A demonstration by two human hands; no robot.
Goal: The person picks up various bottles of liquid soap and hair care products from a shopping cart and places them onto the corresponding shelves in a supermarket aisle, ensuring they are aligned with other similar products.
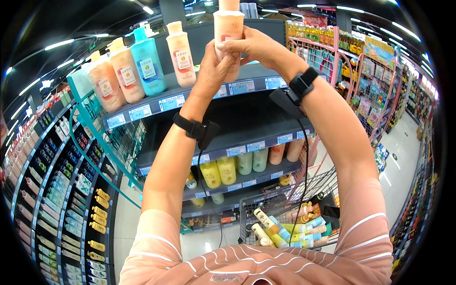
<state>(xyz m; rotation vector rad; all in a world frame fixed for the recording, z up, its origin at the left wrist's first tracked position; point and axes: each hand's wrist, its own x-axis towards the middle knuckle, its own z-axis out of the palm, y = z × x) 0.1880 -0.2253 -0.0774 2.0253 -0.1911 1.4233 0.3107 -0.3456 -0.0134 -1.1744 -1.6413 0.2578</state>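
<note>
Both my hands are on one peach plastic bottle (229, 26), held upright at the top shelf, its cap cut off by the picture's edge. My left hand (216, 67) grips its lower part from the left. From the right, my right hand (251, 46) wraps around its middle, the thumb across the front. Left of the hands, a pale pink bottle (181, 58) stands alone on the shelf. Further left stand a turquoise pump bottle (148, 66), a peach pump bottle (127, 73) and an orange-peach bottle (105, 85). Price labels (171, 102) line the shelf's front edge.
Lower shelves hold yellow bottles (211, 174), pale green bottles (260, 160) and pink ones. A wire shopping cart (249, 203) with several bottles and tubes stands at the lower right. A teal wire rack side (103, 153) bounds the left. Pink wire racks (336, 53) stand right.
</note>
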